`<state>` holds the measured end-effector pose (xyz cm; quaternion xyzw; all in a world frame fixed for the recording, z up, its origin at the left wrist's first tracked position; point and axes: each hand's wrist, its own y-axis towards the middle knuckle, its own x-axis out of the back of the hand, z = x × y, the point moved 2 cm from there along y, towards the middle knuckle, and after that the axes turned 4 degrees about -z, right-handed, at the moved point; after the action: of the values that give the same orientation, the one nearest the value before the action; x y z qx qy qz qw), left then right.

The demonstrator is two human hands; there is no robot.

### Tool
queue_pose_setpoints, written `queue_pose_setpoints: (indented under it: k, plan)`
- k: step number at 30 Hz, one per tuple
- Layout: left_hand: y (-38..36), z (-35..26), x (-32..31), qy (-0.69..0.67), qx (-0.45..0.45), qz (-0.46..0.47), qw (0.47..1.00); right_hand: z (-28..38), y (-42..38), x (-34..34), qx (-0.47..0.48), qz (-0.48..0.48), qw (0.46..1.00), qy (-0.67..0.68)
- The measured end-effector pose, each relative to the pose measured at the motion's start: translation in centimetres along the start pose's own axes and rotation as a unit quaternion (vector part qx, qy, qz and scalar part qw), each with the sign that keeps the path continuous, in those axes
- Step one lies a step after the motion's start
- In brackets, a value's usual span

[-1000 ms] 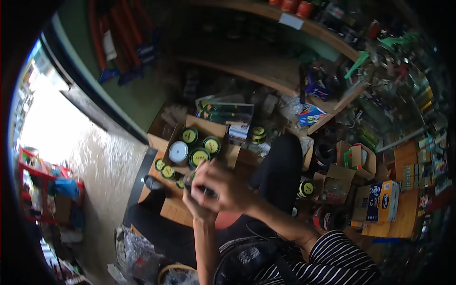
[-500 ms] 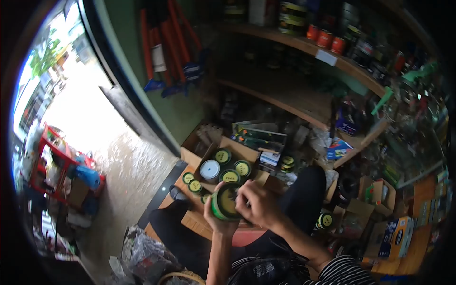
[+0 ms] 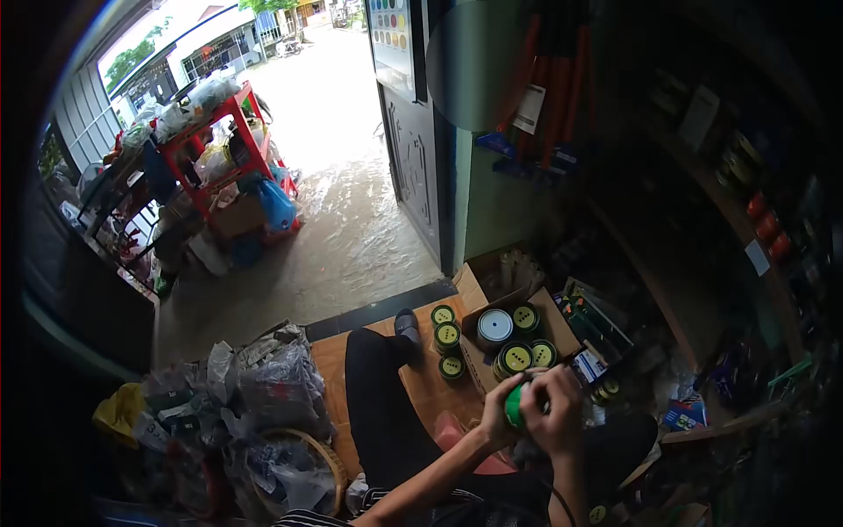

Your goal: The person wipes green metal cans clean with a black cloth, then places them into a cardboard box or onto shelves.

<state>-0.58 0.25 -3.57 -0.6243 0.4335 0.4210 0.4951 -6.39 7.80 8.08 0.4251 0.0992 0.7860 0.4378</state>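
My left hand (image 3: 497, 420) is wrapped round the side of a green can (image 3: 514, 406), held up above my lap. My right hand (image 3: 553, 408) is closed with its fingers curled against the can; what those fingers hold, if anything, is hidden. The lid of this can is covered by the hands. Just beyond them stands an open cardboard box (image 3: 475, 358) with several yellow-lidded cans (image 3: 518, 356) and one can with a white lid (image 3: 495, 325). More small yellow-lidded cans (image 3: 447, 334) stand on the wooden floor left of the box.
A wicker basket (image 3: 332, 465) with plastic bags lies at my left. Dark shelves (image 3: 672, 290) with goods run along the right. Orange-handled tools (image 3: 553, 97) hang on the wall. Outside the doorway stands a red rack (image 3: 250, 145) with bags.
My view has swung left toward the doorway, so the box and shelves appear further right. The can has been turned; its yellow face showed before, and now its green side does.
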Motion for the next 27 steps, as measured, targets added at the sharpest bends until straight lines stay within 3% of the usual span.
queue_pose_setpoints:
  k: [1, 3, 5, 7, 8, 9, 10, 11, 12, 13, 17, 19, 23, 27]
  plan:
    - [0.0, -0.7, -0.3, 0.006, -0.015, 0.013, 1.000, 0.1, -1.0, 0.3, -0.007, 0.059, 0.998, 0.020]
    - [-0.5, -2.0, -0.9, 0.032, -0.031, 0.047, 0.998, -1.2, -2.8, 0.4, 0.048, 0.054, 0.997, 0.025]
    - [-0.5, -1.9, -0.4, 0.023, -0.029, 0.108, 0.994, -2.6, -2.7, 1.1, -0.004, 0.022, 0.999, -0.029]
    - [-0.7, -0.6, -1.7, 0.046, -0.042, 0.043, 0.997, -2.8, -1.3, 1.3, -0.041, -0.037, 0.997, -0.051]
    - [-0.9, -0.1, -1.5, 0.042, -0.069, -0.059, 0.995, -1.7, 0.0, 1.2, 0.014, -0.065, 0.995, -0.075]
    - [-0.4, -0.7, -0.4, 0.129, -0.106, -0.039, 0.985, -0.6, 0.7, 1.0, 0.060, -0.083, 0.989, -0.108]
    - [-0.4, -0.7, 1.6, 0.098, -0.037, -0.074, 0.992, 0.4, 0.5, 1.1, 0.070, -0.040, 0.994, -0.067]
    - [-0.4, -0.9, -1.4, 0.090, -0.096, 0.005, 0.991, 1.0, -0.2, 1.0, 0.083, -0.006, 0.996, -0.016]
    - [-1.0, -1.9, -1.7, 0.190, -0.128, 0.001, 0.973, 1.1, -1.9, 0.9, 0.066, 0.004, 0.997, -0.026]
    - [-0.9, -1.9, -1.6, 0.091, -0.087, 0.014, 0.992, 0.8, -2.8, 0.7, 0.065, 0.010, 0.997, -0.031]
    - [-1.2, 0.0, -1.3, 0.026, -0.032, 0.049, 0.998, -2.3, -2.8, 2.7, -0.101, -0.069, 0.985, -0.125]
    - [-1.1, 1.2, -1.4, 0.007, 0.000, 0.018, 1.000, -1.2, -1.7, 2.6, -0.057, -0.088, 0.982, -0.154]
    - [-1.0, 0.0, -2.3, 0.095, -0.043, 0.014, 0.994, 2.0, -2.4, 1.5, 0.047, 0.012, 0.998, -0.035]
    - [-0.9, -0.9, -1.8, 0.046, -0.025, 0.063, 0.997, -0.8, -3.1, 3.8, -0.034, 0.027, 0.994, -0.096]
